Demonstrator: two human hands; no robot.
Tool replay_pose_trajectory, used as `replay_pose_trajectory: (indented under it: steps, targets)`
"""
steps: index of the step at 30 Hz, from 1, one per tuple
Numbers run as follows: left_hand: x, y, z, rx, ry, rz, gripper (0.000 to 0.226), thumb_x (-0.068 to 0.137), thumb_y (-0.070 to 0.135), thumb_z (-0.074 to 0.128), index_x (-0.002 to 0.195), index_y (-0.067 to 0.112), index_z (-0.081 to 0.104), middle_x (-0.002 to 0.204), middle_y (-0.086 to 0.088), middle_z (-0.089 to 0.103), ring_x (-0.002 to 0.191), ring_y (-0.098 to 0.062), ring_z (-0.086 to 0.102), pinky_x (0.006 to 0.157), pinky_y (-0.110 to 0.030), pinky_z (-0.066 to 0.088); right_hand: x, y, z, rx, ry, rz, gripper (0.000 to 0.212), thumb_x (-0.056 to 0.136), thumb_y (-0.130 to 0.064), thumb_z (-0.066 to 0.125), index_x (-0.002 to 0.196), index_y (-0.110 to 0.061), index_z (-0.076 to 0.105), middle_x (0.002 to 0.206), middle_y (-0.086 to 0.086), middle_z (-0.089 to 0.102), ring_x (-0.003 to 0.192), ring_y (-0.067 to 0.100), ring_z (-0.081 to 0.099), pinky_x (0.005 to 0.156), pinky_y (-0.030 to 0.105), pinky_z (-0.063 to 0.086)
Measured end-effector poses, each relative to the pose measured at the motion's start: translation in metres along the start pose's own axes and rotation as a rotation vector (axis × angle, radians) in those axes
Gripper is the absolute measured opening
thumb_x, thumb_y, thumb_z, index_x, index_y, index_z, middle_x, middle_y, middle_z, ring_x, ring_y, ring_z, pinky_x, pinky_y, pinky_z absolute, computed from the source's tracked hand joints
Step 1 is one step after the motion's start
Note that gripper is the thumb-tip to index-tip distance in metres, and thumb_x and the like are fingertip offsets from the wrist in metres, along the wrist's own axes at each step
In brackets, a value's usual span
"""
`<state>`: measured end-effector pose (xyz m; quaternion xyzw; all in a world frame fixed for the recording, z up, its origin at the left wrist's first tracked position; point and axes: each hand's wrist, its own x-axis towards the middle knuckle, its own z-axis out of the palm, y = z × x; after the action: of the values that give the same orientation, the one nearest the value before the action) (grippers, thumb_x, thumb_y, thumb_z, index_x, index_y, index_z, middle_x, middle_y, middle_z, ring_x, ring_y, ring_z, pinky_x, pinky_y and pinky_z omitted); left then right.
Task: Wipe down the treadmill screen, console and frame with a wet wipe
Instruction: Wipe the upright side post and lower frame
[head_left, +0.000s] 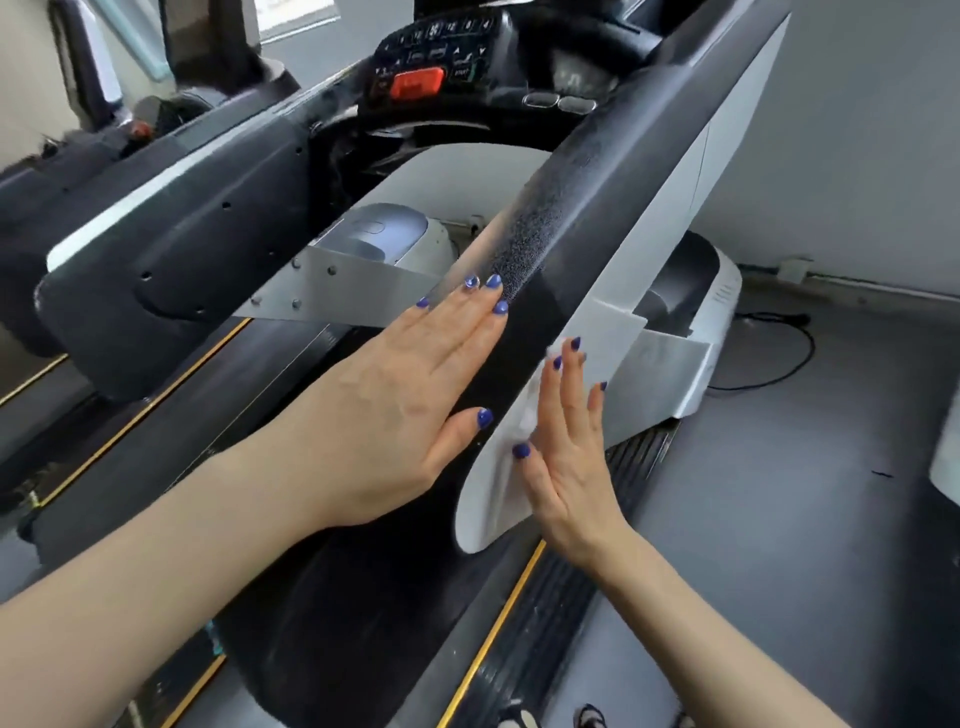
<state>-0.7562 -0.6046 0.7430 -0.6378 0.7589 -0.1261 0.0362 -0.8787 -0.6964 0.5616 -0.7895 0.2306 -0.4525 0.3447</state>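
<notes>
Right now the left hand (415, 379) lies flat with straight fingers on top of the side rail (571, 218), while the right hand (566, 441) presses the wet wipe (527, 418) flat against its white side, where it could slip out and drop.

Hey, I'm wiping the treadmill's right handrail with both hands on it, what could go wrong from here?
The wet wipe sits only under flat fingers of the right hand, so it may slip off the white side panel. The left hand presses the black handrail; a damp rail could let it slide.
</notes>
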Motion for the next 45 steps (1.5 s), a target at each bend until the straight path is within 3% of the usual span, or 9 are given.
replay_pose_trajectory:
  steps: [4,7,11,15,21,30,35,41,45]
  targets:
    - [0.006,0.003,-0.001,0.106,-0.017,0.068,0.067,0.101,0.040,0.030,0.157,0.004,0.026,0.167,-0.013,0.014,0.155,-0.024,0.011,0.123,-0.040,0.013,0.045,0.010,-0.009,0.083,0.127,0.077,0.073,0.102,-0.062,0.014,0.157,-0.016,-0.001,0.166,0.006,-0.011,0.155,0.020,-0.011,0.120,0.060,-0.010]
    - [0.011,0.004,-0.003,0.156,-0.028,0.094,0.067,0.102,0.041,0.031,0.157,0.003,0.027,0.167,-0.014,0.013,0.156,-0.025,0.010,0.124,-0.039,0.011,0.031,-0.002,0.007,0.150,0.175,0.062,0.074,0.103,-0.062,0.019,0.157,-0.016,-0.001,0.166,0.005,-0.013,0.154,0.026,-0.013,0.122,0.051,-0.010]
    - [0.020,0.007,-0.002,0.223,-0.050,0.117,0.068,0.102,0.043,0.030,0.157,0.003,0.025,0.167,-0.014,0.012,0.156,-0.026,0.008,0.124,-0.042,0.014,-0.017,-0.003,0.027,0.099,0.077,-0.077,0.071,0.105,-0.055,0.023,0.159,-0.023,-0.010,0.166,0.005,-0.017,0.154,0.032,-0.012,0.122,0.054,-0.008]
    - [0.024,0.010,0.003,0.313,-0.029,0.143,0.067,0.102,0.042,0.030,0.155,0.000,0.030,0.166,-0.016,0.018,0.155,-0.030,0.013,0.123,-0.045,0.016,-0.008,0.039,0.015,-0.101,0.034,-0.207,0.067,0.105,-0.054,0.019,0.157,-0.031,-0.016,0.165,-0.004,-0.023,0.154,0.023,-0.012,0.122,0.052,-0.008]
    - [0.025,0.012,0.004,0.382,-0.047,0.136,0.065,0.103,0.040,0.029,0.154,-0.001,0.030,0.165,-0.017,0.018,0.154,-0.033,0.012,0.123,-0.049,0.016,0.037,0.076,-0.005,0.009,0.048,-0.045,0.073,0.102,-0.061,0.024,0.156,-0.033,-0.016,0.165,0.004,-0.016,0.154,0.028,-0.014,0.123,0.053,-0.009]
    - [0.038,0.029,0.017,0.562,-0.073,0.121,0.062,0.105,0.035,0.030,0.156,0.001,0.026,0.165,-0.015,0.020,0.154,-0.032,0.015,0.124,-0.055,0.010,0.051,0.147,-0.035,-0.489,-0.087,-0.734,0.070,0.105,-0.051,0.026,0.160,-0.021,-0.004,0.167,0.001,-0.012,0.155,0.020,-0.005,0.124,0.047,-0.008]
    - [0.036,0.040,0.023,0.603,-0.070,0.028,0.060,0.107,0.033,0.030,0.157,0.001,0.024,0.166,-0.015,0.018,0.154,-0.030,0.014,0.124,-0.056,0.006,0.081,0.178,-0.052,-0.471,-0.099,-0.700,0.071,0.104,-0.052,0.026,0.160,-0.019,-0.003,0.168,0.004,-0.012,0.155,0.024,-0.007,0.123,0.049,-0.008]
    - [0.033,0.059,0.036,0.621,-0.046,-0.103,0.060,0.107,0.033,0.028,0.158,0.000,0.020,0.167,-0.016,0.015,0.154,-0.030,0.013,0.124,-0.054,0.006,0.106,0.195,-0.050,-0.492,-0.249,-1.249,0.064,0.105,-0.043,0.032,0.161,-0.022,0.009,0.168,-0.006,-0.002,0.155,0.017,0.001,0.124,0.046,-0.007]
    - [0.033,0.059,0.043,0.663,-0.022,-0.091,0.060,0.109,0.032,0.028,0.158,-0.001,0.016,0.166,-0.017,0.014,0.154,-0.031,0.014,0.124,-0.053,0.010,0.152,0.235,-0.083,-0.570,-0.281,-1.381,0.064,0.104,-0.041,0.039,0.160,-0.022,0.016,0.168,-0.010,0.004,0.154,0.015,0.008,0.125,0.046,-0.002]
